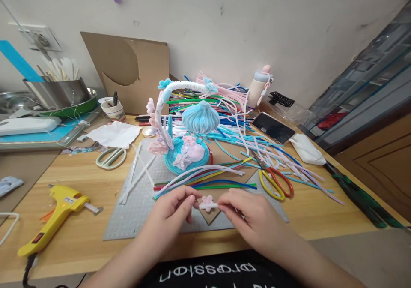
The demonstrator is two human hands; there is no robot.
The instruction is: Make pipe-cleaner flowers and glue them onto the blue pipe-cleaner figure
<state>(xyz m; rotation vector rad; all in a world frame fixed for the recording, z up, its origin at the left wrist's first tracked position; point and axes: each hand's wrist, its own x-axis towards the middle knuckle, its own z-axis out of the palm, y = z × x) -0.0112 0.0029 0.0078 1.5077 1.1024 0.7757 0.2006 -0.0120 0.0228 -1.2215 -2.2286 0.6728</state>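
Observation:
A small pink pipe-cleaner flower is held low over the front of the grey cutting mat. Across it lies a short white strip, perhaps a piece of pipe cleaner. My left hand is closed in a pinch at the flower's left side. From the other side, my right hand pinches the strip's right end. Just beyond my hands lie several colored pipe cleaners. Behind them stands a blue pipe-cleaner base with a white arched stem and a hanging blue shade.
A yellow glue gun lies on the left, with green-handled scissors behind it. Red-and-yellow scissors, a phone and heaped pipe cleaners occupy the right. Cardboard leans on the wall.

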